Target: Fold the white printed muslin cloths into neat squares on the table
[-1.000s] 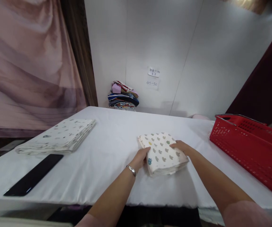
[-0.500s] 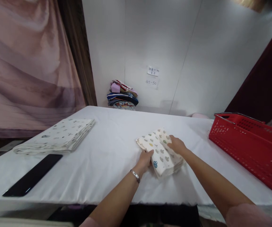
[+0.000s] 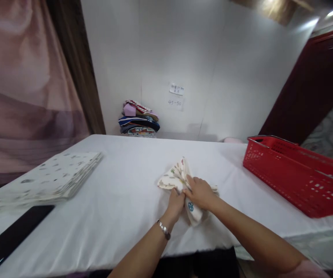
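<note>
"What lies closest to the lens?"

"The near edge of a white-covered table [image 3: 120, 216], with a flat black slab [image 3: 17, 235] at its near-left corner."

"And the hands?"

"Both closed on a mushroom-print cloth [image 3: 172, 178], a little back from the near edge, about midway between the sides. The left hand [image 3: 176, 202], below a silver bracelet [image 3: 164, 229], grips its near-left side; the right hand [image 3: 199, 191] clutches the folds from the right."

"What's new?"

"A second ago the cloth was a flat, squared packet, hands well apart at its sides. Now they have come together and its middle is pinched in, ends flaring like a bow. By my reading, the square fold has given way to a gathered bundle."

"Beyond it?"

"A folded printed stack [image 3: 53, 175] along the left edge, a red basket [image 3: 293, 181] at the right. Past the far edge, a pile of folded textiles [image 3: 139, 119] and, on the wall, a paper sign [image 3: 175, 103] reading 45-50."
</note>
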{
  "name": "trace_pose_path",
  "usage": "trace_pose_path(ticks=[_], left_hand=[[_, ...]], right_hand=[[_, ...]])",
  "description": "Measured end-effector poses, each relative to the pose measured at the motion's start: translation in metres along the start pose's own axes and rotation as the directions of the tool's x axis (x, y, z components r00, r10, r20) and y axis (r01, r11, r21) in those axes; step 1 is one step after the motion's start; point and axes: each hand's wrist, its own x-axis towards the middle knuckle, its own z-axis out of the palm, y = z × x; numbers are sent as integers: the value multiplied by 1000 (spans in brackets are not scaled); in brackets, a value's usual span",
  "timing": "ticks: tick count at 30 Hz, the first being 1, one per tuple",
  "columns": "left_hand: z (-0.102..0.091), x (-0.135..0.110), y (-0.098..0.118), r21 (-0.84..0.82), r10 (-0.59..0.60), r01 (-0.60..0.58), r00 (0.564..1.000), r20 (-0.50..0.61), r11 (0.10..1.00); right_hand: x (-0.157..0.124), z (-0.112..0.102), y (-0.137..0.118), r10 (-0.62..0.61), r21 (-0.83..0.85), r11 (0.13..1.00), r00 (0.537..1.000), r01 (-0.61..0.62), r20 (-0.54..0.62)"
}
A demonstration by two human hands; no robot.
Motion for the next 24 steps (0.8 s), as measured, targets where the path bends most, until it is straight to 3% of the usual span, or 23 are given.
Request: trace_pose_path(ticks=[5, 8, 16, 19, 24], left_hand=[[-4, -9, 15, -226, -92, 156, 958, 271, 962], [-7, -10, 25, -170, -162, 245, 905, 394, 955], [-3, -8, 29, 10, -179, 202, 844, 506, 979], [-2, -8, 28, 20, -142, 150, 871, 470, 989], [4, 10, 9, 138, -142, 114, 966, 215, 984]], right_hand=[[-9, -10, 6, -40, 54, 998, 996, 36, 82], [-11, -10, 10, -57, 41, 998, 993, 53, 102], [-1, -7, 23, -38, 13, 999, 980, 36, 195], [2, -7, 23, -38, 12, 999, 973, 36, 230], [2, -2, 16, -46, -4, 999, 973, 48, 227]])
